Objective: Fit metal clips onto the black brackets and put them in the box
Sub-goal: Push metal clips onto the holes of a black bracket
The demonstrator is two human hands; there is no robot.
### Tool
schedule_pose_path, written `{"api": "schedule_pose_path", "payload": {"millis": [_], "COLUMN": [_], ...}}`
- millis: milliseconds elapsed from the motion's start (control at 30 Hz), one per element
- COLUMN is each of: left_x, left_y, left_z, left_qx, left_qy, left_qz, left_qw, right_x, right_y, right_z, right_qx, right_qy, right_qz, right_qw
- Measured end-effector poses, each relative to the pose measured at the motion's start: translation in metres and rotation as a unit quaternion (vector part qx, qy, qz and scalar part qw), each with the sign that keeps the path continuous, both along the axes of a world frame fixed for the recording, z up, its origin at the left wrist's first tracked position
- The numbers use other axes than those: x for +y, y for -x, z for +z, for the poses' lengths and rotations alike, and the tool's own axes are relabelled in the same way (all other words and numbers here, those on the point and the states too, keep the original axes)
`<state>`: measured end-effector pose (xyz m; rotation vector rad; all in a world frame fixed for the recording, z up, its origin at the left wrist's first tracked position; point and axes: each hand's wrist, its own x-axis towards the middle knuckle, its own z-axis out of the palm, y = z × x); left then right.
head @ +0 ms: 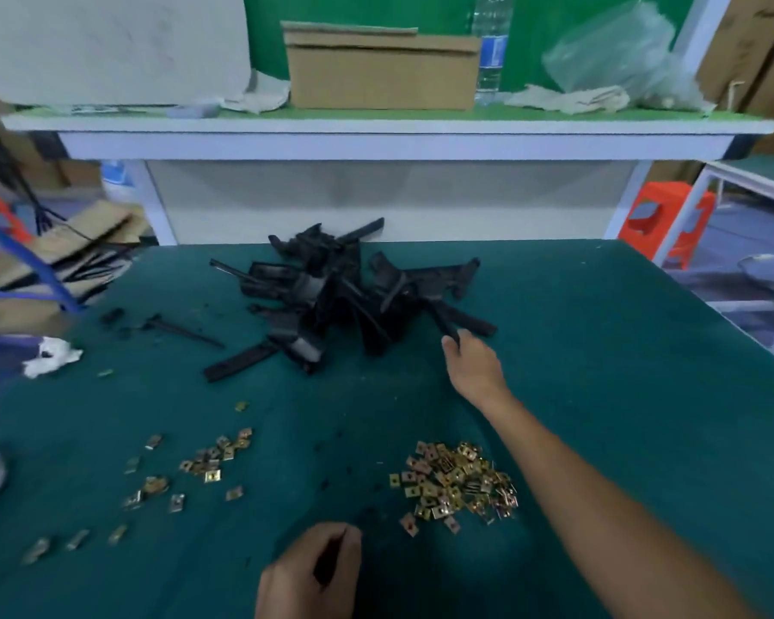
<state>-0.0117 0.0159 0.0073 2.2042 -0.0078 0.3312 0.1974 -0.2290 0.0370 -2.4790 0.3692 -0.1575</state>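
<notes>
A heap of black brackets (331, 288) lies at the far middle of the green table (599, 395). My right hand (470, 359) reaches to the heap's right side and grips the near end of one black bracket (447, 326). A dense pile of brass metal clips (456, 480) sits near my right forearm. Looser clips (197, 466) are scattered to the left. My left hand (309, 569) rests at the near edge with curled fingers; whether it holds anything is unclear. A cardboard box (380, 69) stands on the shelf behind.
The raised shelf (376, 127) also carries a water bottle (492, 51), rags and a plastic bag (617, 60). A loose black strip (184, 330) and white crumpled paper (50, 357) lie at the table's left. An orange stool (662, 221) stands beyond the right edge.
</notes>
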Motion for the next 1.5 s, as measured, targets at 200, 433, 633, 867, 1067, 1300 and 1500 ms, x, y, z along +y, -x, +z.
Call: {"api": "schedule_pose_path", "payload": {"millis": [200,433,633,867,1067,1300,1500], "left_x": [0.001,-0.004,-0.029,-0.043,-0.041,-0.038,-0.035], "left_y": [0.004,0.013,0.052,0.049,-0.006,-0.059,-0.039], "left_z": [0.003,0.019,0.042,0.045,0.035,0.012,0.026], "left_qx": [0.095,0.118,0.226,0.282,0.103,0.064,0.042], "left_qy": [0.05,0.067,0.255,0.309,0.049,-0.171,-0.086], "left_qz": [-0.004,-0.019,-0.273,-0.312,-0.168,-0.126,-0.128], "left_qw": [0.994,0.991,0.9,0.853,0.979,0.975,0.987], "right_x": [-0.042,-0.058,-0.017,0.015,0.041,0.051,0.05], "right_y": [0.114,0.244,0.304,0.312,0.277,0.26,0.261], "right_z": [0.037,0.064,0.019,-0.011,-0.015,-0.018,-0.02], "right_qx": [-0.157,-0.303,-0.204,-0.101,-0.112,-0.151,-0.148], "right_qy": [-0.235,-0.436,-0.465,-0.552,-0.544,-0.509,-0.509], "right_qz": [-0.025,-0.108,-0.11,-0.033,-0.051,-0.059,-0.049], "right_qw": [0.959,0.841,0.854,0.827,0.83,0.845,0.846]}}
